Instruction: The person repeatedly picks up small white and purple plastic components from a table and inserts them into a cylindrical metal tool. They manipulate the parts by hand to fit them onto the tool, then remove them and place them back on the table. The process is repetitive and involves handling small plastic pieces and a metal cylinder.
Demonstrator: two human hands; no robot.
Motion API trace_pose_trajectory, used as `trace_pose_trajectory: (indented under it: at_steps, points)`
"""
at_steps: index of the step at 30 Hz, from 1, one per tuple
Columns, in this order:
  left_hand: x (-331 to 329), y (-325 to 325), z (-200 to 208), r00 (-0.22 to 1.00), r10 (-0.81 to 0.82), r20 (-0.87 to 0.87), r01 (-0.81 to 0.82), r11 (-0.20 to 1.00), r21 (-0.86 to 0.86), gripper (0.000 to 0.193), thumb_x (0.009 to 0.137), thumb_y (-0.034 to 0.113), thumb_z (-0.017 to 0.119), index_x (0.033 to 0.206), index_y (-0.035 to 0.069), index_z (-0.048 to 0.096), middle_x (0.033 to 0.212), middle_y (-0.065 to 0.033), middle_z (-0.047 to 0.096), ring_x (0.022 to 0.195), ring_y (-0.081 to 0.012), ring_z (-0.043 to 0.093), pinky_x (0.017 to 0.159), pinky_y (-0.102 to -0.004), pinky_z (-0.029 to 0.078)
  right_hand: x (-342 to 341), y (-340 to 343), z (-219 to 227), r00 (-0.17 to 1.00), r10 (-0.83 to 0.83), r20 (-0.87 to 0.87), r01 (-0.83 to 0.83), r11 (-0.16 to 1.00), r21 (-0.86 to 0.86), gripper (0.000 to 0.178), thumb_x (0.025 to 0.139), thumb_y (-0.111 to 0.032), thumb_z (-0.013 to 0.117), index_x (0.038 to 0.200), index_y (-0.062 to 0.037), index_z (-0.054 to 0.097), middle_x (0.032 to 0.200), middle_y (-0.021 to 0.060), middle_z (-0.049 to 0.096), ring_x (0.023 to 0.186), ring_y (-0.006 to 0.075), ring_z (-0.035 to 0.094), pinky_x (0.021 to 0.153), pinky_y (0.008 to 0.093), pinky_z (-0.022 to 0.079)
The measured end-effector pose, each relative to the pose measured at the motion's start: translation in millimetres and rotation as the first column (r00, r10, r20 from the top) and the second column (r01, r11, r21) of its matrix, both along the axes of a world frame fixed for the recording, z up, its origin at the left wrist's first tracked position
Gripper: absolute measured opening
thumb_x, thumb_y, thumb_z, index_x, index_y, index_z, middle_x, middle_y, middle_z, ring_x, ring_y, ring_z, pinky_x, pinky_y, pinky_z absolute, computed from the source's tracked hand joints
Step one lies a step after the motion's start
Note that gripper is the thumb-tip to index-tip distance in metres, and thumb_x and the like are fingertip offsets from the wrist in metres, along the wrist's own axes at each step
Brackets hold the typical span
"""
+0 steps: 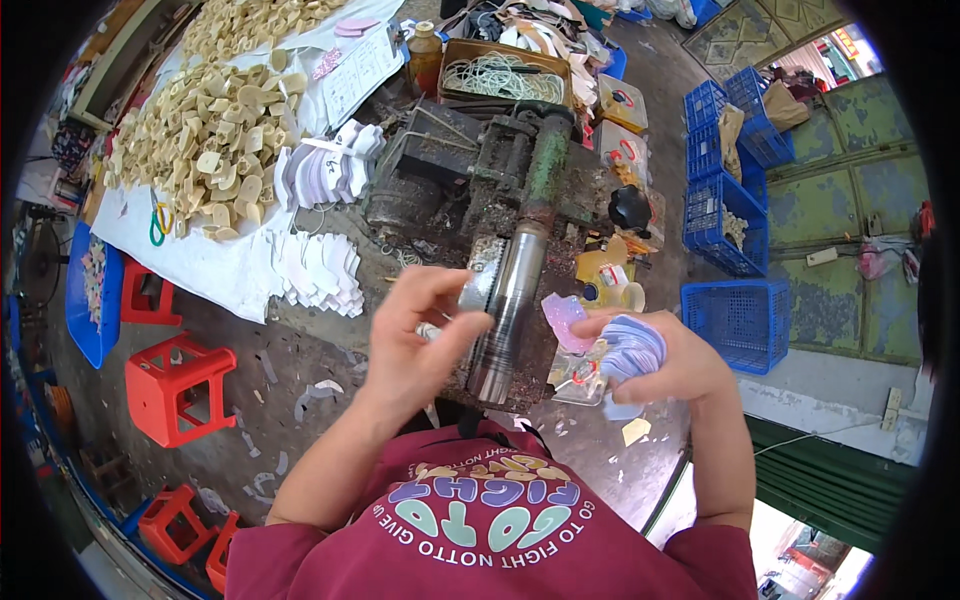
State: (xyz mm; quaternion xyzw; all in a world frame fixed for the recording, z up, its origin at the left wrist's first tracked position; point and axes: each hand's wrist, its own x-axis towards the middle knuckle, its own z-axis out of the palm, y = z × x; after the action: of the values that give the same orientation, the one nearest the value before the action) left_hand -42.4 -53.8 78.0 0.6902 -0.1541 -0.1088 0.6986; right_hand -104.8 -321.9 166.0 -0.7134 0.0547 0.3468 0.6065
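Note:
My left hand [420,335] is raised in front of a dirty metal machine [500,190], its fingertips pinched beside the shiny steel roller [510,300]; what it pinches is too small to tell. My right hand [655,355] grips a fanned stack of pale lilac cut pieces [632,350] to the right of the roller. A single pink-lilac piece [563,318] sticks out between the roller and that stack.
Stacks of white cut pieces [320,270] lie left of the machine. A heap of beige cut pieces [210,120] covers a white sheet. Red stools [175,385] stand on the floor at left, blue crates [740,320] at right, and a box of cord [500,75] sits behind.

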Motion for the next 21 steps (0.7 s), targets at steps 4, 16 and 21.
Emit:
trace_pose_trajectory:
  at_steps: [4,16,21]
  points:
    - [1.5,7.5,-31.4,0.935,0.029,0.353,-0.15,0.935,0.321,0.027,0.075,0.002,0.072,0.102,0.003,0.067,0.102,-0.0107,0.058,0.094,-0.0222,0.058,0.081,-0.0319,0.047,18.6,0.1,-21.5,0.974,0.107,-0.198,-0.139,0.978,-0.156,0.065,0.061,-0.008,0.076,0.123,-0.0015,0.059,0.114,0.0048,0.062,0.098,0.0106,0.057,0.089,0.0259,0.045]
    - [43.4,55.1,-82.5,0.879,0.42,-0.224,-0.383,0.904,0.191,0.007,0.084,0.005,0.067,0.084,-0.001,0.064,0.078,-0.0017,0.061,0.077,-0.0095,0.056,0.071,-0.026,0.045,12.7,4.9,-24.9,0.92,-0.329,-0.214,0.369,0.91,0.187,0.063,0.066,-0.01,0.074,0.122,0.0035,0.05,0.081,0.0139,0.066,0.07,0.0226,0.067,0.077,0.0334,0.053]
    - [96.7,151.0,-138.4,0.716,0.228,0.66,-0.652,0.557,0.515,0.007,0.079,0.008,0.068,0.084,0.006,0.064,0.087,-0.007,0.062,0.085,-0.0258,0.058,0.078,-0.0396,0.041,-3.0,14.1,-32.4,0.878,-0.425,-0.221,0.478,0.813,0.334,0.073,0.064,-0.015,0.077,0.126,0.003,0.044,0.076,0.0134,0.063,0.068,0.0274,0.066,0.077,0.0397,0.053]
